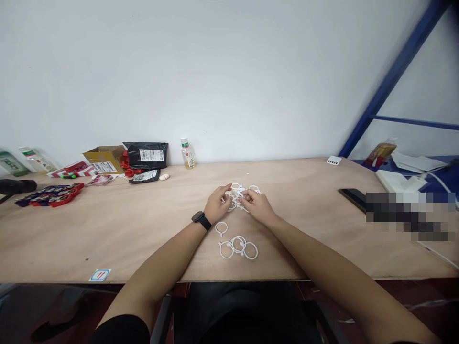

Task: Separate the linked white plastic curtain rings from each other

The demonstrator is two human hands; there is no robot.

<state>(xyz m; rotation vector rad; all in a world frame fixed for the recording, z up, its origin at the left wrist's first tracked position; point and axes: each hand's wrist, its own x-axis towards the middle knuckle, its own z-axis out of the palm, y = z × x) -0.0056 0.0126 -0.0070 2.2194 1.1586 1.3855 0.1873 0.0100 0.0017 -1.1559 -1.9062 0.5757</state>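
Observation:
Over a loose pile of white plastic rings (235, 186), each with a small tab or clip, my two hands face each other on the table. My left hand (217, 204), with a black watch (201, 220) at its wrist, has curled fingers closed at the pile's left side, on a white ring. From the right, my right hand (258, 205) pinches a white ring between thumb and fingers. Fingers partly hide the pile. Nearer my body lie a single white ring (221, 222) and a small group of overlapping white rings (251, 242).
A wooden table (150, 224) runs along the wall. At back left stand a bottle (187, 155), black parcels (152, 155) and an open cardboard box (103, 157). Red and blue items (53, 193) lie far left. A phone (349, 198) and white power strip (398, 180) are at right.

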